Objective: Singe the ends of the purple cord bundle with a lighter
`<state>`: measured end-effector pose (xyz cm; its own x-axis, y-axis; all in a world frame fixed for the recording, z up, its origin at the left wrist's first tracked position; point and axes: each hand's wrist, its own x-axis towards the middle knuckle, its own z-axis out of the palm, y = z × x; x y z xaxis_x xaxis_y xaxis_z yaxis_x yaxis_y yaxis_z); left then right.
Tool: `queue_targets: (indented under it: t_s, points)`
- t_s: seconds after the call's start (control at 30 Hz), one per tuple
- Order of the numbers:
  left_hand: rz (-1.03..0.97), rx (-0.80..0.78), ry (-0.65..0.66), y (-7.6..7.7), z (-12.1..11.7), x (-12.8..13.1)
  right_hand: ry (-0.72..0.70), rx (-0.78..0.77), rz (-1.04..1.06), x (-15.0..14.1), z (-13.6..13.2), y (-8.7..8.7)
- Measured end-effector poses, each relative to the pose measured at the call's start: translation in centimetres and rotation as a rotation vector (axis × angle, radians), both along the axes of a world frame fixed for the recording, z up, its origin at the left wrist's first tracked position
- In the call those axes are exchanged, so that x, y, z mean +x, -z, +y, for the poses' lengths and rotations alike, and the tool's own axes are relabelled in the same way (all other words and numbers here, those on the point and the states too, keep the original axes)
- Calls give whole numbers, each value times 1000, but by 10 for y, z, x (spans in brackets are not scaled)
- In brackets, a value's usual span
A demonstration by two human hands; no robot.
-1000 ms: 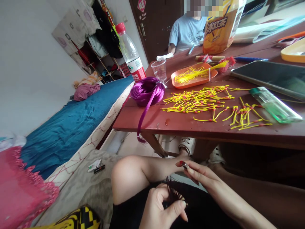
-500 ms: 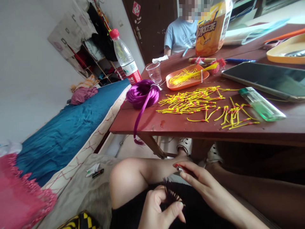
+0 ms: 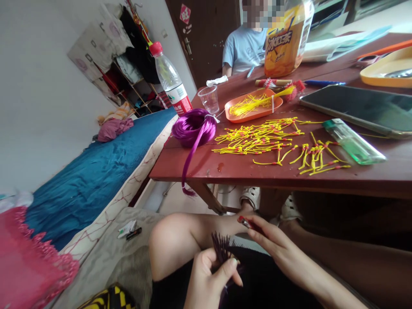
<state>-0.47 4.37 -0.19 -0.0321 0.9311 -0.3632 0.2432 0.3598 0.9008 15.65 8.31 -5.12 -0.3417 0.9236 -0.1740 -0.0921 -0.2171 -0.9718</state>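
Left fingers (image 3: pixel 226 269) pinch dark strands (image 3: pixel 220 245), now more upright; right fingers (image 3: pixel 273 234) still grip a red-and-metal object (image 3: pixel 245 222).

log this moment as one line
left hand: holds dark purple strand bundle; right hand: holds red metal-tipped lighter; reddish-brown wooden table: yellow knotted cords, purple thread coil

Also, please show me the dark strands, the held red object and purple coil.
Dark strands (image 3: pixel 220 244): head view, on their upper ends.
Red object (image 3: pixel 246 222): head view, on its metal part.
Purple coil (image 3: pixel 187 137): head view, on its front side.
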Motion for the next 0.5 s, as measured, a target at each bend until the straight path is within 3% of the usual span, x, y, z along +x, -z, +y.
queue_targets:
  t_s: [0.1, 0.33, 0.5]
  points:
    - [-96, -66, -95, 2, 1, -4, -40, 29, 23, -4, 0, 5]
    - [-199, -135, -182, 3, -3, -9, -2, -139, -29, -10, -7, 3]
    - [-172, -92, -179, 3, -3, -7, -132, -131, 120, -18, -6, 7]
